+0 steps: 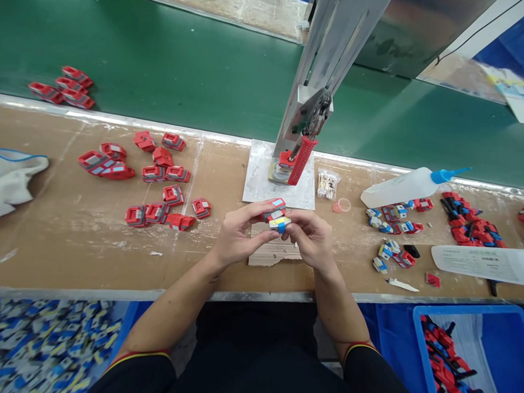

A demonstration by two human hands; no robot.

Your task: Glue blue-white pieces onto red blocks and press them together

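Observation:
In front of me, above the workbench, my left hand (240, 231) pinches a red and grey plastic toy part (276, 206) between thumb and fingers. A small white, blue and yellow plastic piece (280, 223) lies against its near side. My right hand (310, 235) grips this smaller piece by its right end, and my left thumb also touches it. Fingers partly cover both parts, so I cannot tell whether they are joined. Just beyond my hands is a hand press with a red handle (302, 159), standing on a metal plate (255, 179).
Red parts (157, 213) are grouped on the left of the bench, near a white cloth (12, 182). To the right lie cotton swabs (328, 184), two plastic bottles (399, 187) and a knife (401, 284). Blue bins (485, 310) flank me below; a green conveyor belt (175, 67) runs behind.

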